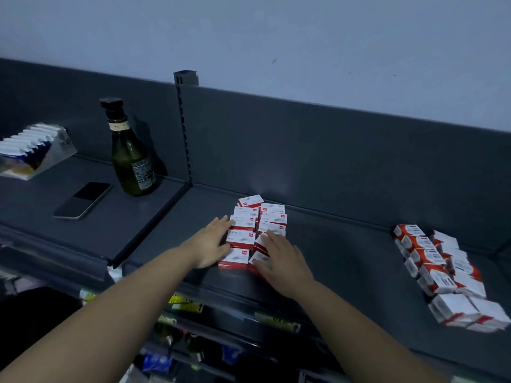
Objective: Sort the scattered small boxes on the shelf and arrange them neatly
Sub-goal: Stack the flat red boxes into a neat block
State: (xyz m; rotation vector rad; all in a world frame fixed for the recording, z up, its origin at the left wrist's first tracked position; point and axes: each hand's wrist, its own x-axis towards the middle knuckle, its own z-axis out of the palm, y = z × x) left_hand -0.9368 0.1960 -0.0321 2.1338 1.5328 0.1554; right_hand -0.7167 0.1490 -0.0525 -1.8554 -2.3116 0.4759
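Several small red-and-white boxes [250, 225] lie in two rows on the dark grey shelf [345, 252], near its middle. My left hand [210, 244] lies flat against the left side of the left row, fingers stretched toward the back. My right hand [282, 258] rests palm down on the front boxes of the right row, which sit slightly askew. Neither hand grips a box. At the right of the shelf, a second group of orange-and-white boxes [445, 275] stands in two rows running toward the front edge.
On the neighbouring shelf section to the left stand a dark green bottle [132, 158], a black phone [83, 199] lying flat and a tilted display pack of white cartons [30, 150]. A slotted upright [184, 128] divides the sections. Lower shelves with goods and price tags show below.
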